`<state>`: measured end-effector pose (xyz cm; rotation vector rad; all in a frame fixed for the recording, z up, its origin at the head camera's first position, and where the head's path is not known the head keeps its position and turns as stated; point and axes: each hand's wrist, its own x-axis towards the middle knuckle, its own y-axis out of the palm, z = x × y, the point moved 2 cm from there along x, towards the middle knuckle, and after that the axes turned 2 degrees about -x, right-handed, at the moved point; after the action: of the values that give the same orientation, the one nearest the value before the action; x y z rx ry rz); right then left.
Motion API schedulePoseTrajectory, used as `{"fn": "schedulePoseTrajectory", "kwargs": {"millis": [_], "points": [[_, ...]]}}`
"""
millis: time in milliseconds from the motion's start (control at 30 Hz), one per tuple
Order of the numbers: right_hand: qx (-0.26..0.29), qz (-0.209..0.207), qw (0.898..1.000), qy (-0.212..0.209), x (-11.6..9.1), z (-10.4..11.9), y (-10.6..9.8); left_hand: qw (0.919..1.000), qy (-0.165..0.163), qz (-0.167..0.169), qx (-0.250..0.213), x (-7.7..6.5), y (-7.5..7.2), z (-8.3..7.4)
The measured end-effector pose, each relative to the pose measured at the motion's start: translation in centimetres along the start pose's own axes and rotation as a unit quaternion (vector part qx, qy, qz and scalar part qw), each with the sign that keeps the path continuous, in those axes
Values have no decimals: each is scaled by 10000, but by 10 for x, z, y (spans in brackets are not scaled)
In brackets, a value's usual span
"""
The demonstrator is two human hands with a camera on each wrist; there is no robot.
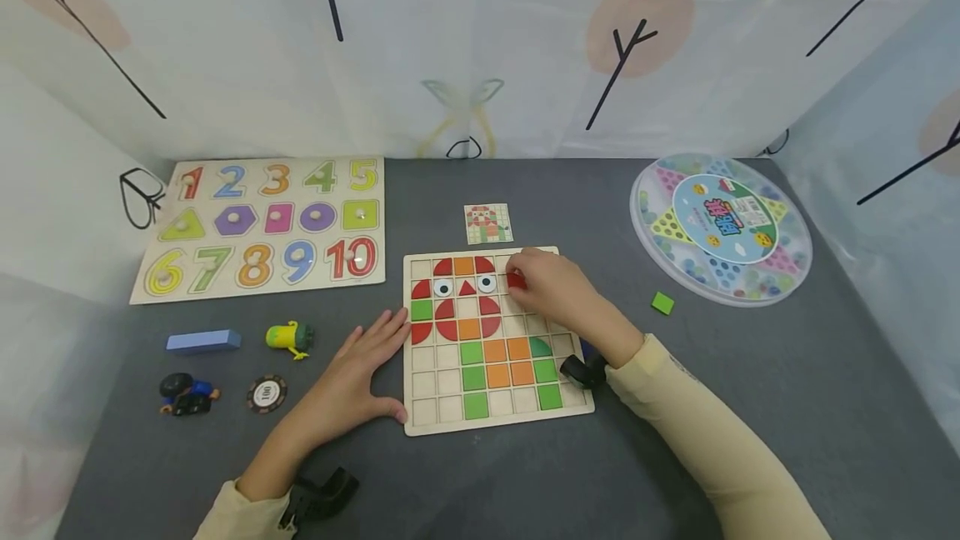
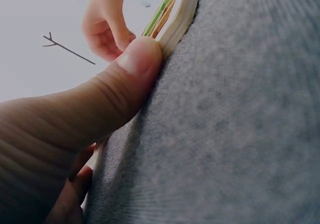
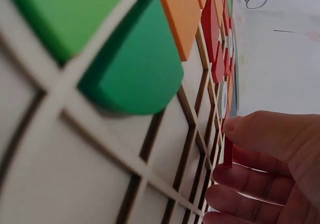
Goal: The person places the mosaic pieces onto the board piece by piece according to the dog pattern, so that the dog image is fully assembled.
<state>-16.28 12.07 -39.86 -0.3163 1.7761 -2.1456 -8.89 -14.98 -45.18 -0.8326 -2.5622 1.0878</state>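
Observation:
A wooden grid board [image 1: 427, 387] lies at the middle of the table, partly filled with red, orange and green pieces and two eye pieces. Over its upper right, my right hand [image 1: 558, 290] pinches a red piece [image 3: 228, 151] between thumb and fingers. At the board's left edge my left hand [image 1: 341, 386] rests with fingers spread, its thumb [image 2: 142, 56] pressed against the side. A dark green rounded piece [image 3: 145, 58] sits in a cell near the right wrist. Behind the board lies a small pattern card [image 1: 488, 224].
A number and shape puzzle [image 1: 300, 205] lies at the back left, a round game box [image 1: 645, 240] at the back right. A loose green square [image 1: 662, 302] is right of the board. To the left are a blue block [image 1: 203, 342], two small figures [image 1: 287, 338] and a chip [image 1: 267, 394].

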Motion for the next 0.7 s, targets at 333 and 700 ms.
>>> {"fn": "schedulePoseTrajectory", "kwargs": {"millis": [333,700], "points": [[-175,15,9998,48,7,4,4,10000,35,15,59,1,-2,-3],[31,-25,9996,296,-17,-9,-13,10000,-3,-5,77,0,0,0]]}}
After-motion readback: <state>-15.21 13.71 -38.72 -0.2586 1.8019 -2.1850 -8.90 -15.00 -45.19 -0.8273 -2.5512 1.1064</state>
